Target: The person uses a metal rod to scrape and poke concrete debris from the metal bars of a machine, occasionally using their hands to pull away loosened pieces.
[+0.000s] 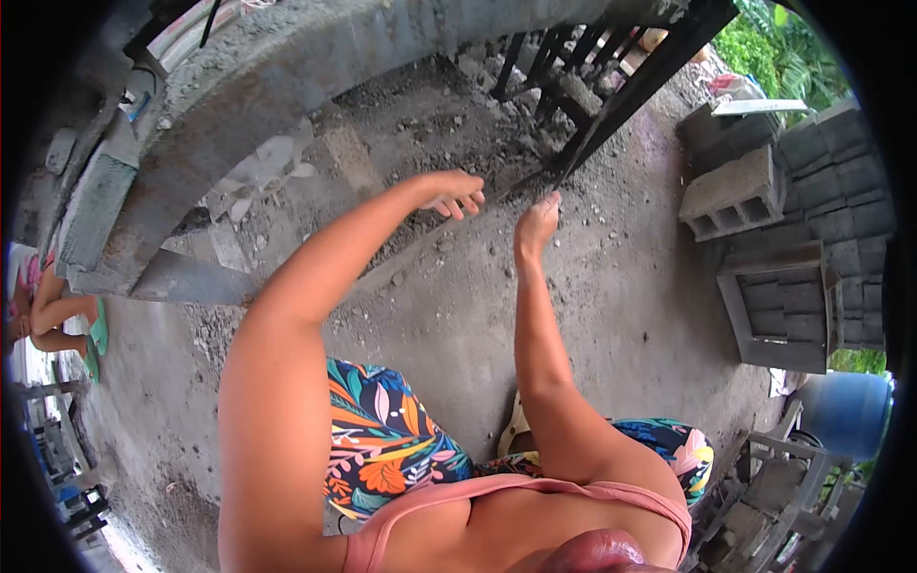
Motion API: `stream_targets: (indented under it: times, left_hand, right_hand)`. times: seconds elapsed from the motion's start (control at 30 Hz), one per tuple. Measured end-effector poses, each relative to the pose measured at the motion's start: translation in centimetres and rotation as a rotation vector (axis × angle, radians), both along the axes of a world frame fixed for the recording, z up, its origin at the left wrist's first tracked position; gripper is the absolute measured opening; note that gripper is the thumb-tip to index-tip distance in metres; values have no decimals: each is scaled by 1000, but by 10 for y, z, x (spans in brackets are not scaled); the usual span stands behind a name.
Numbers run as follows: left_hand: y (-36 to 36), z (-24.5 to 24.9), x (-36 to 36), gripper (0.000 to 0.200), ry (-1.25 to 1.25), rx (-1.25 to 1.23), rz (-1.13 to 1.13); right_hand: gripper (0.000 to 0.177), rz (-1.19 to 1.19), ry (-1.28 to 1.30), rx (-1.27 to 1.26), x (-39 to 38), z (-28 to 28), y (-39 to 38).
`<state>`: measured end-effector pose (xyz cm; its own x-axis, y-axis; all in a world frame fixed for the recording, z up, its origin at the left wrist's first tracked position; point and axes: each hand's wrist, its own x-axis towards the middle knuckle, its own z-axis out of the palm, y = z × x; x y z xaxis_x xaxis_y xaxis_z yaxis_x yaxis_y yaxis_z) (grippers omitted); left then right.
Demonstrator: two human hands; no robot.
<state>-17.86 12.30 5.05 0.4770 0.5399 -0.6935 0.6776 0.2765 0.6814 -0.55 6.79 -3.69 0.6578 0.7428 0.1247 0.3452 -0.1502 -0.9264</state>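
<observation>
My left hand is above the gritty concrete floor, its fingers loosely bent and apart, with nothing visible in it. To its right, my right hand has its fingers stretched out beside the lower end of a dark metal frame; whether they touch it is too small to tell. A thin straight edge runs across the floor close to both hands. Loose grey rubble lies beyond them, inside a curved metal rim.
Hollow concrete blocks and a rectangular frame stand at the right, with a blue barrel nearer. A person's legs in green sandals show at the far left. Below me are my knees in patterned cloth.
</observation>
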Motion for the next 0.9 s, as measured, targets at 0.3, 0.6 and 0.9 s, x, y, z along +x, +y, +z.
stream_targets:
  times: [0.3, 0.6, 0.9]
  left_hand:
    - [7, -10, 5, 52, 51, -18, -2]
    - [-11, 2, 15, 51, -41, -61, -75]
    - [-2, -13, 10, 51, 52, -2, -68]
  right_hand:
    - [45, 254, 337, 1186, -15, 122, -25]
    - [47, 91, 18, -140, 0, -6, -5]
    - [48, 226, 310, 1026, -13, 122, -23]
